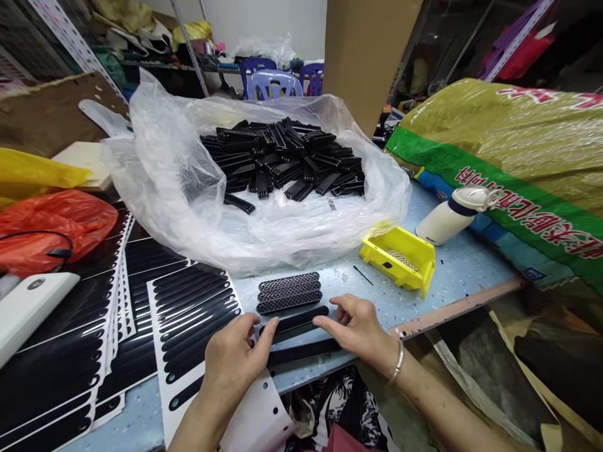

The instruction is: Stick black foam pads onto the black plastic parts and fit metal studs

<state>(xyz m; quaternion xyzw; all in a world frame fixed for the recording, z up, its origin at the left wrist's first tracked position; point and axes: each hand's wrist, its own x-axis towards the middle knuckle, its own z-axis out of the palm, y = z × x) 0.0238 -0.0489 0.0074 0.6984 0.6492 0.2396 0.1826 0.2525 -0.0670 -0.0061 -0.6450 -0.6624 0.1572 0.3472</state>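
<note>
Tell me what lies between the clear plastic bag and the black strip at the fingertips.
In the head view, black lattice-patterned pieces lie between the plastic bag and the black strip, on the blue tabletop.

Your left hand [238, 351] and your right hand [358, 323] are bare, and both forearms [438, 395] are also bare. Near the right hand you wear one narrow bangle [399, 363], silver in colour and shiny. A tiny gold-coloured piece [219, 448] shows on the left forearm. Your lower garment [349, 402] is black with white leaf-like print; plain dark red cloth [342, 439] lies over it.
</note>
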